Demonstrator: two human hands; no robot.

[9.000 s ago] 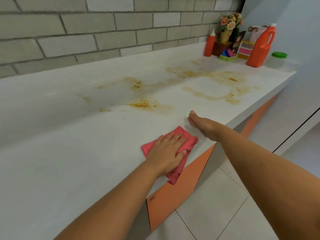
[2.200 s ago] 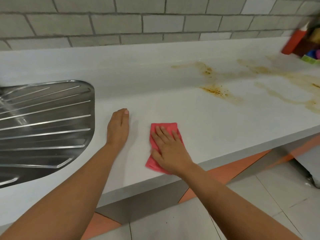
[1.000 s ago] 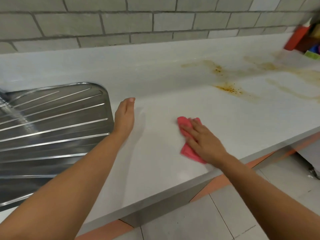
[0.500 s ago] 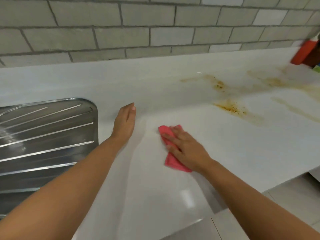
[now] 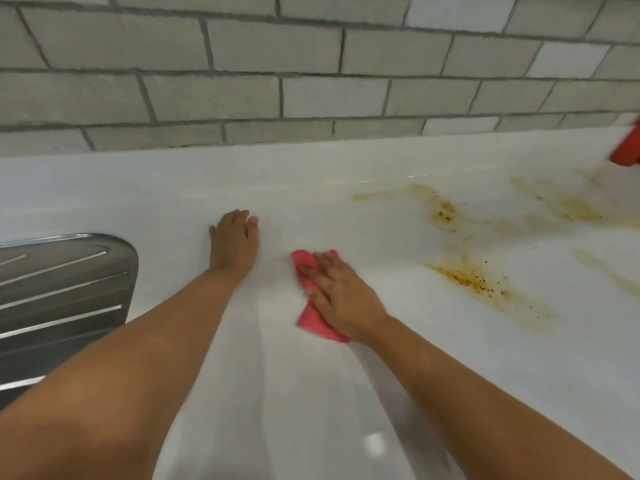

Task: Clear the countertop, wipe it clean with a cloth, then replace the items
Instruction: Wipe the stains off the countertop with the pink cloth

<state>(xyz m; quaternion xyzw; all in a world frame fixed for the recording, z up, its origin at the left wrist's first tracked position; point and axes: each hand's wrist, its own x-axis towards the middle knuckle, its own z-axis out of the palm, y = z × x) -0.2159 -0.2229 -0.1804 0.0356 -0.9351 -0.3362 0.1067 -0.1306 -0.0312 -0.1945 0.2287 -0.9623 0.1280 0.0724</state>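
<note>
Far to the left of the left hand sits a ribbed steel drainboard (image 5: 62, 299). Its rounded corner & right edge lie near the forearm, w/ a strip of bare white countertop (image 5: 311, 188) between that edge and the wrist. The left hand (image 5: 233, 244) lies palm down on the countertop, fingers straight and together, gripping nothing. Its fingertips point toward the back, where the surface rises into a low lip below the tiled wall (image 5: 242, 91). Bare white room lies ahead of the fingertips up to that lip.

Just right of the left hand, w/ a narrow gap of bare top between, the pink cloth (image 5: 311, 318) lies folded and flat on the countertop. The right hand (image 5: 341, 296) rests on it, fingers spread & straight, pressing down rather than clutching. Cloth shows past the fingertips at the far-left corner and beside the heel of the palm. The hand is slightly blurred.

Right of the right hand comes a short clean stretch, then a brown-yellow speckled patch (image 5: 471, 278) approx level w/ the knuckles. A thinner smear (image 5: 440, 206) lies further back, w/ paler streaks beyond it toward the right border. Far right & back, by the wall, part of a red bottle (image 5: 628, 150) is cut off by the view. Glossy bare top runs under both forearms to the bottom of the view.
</note>
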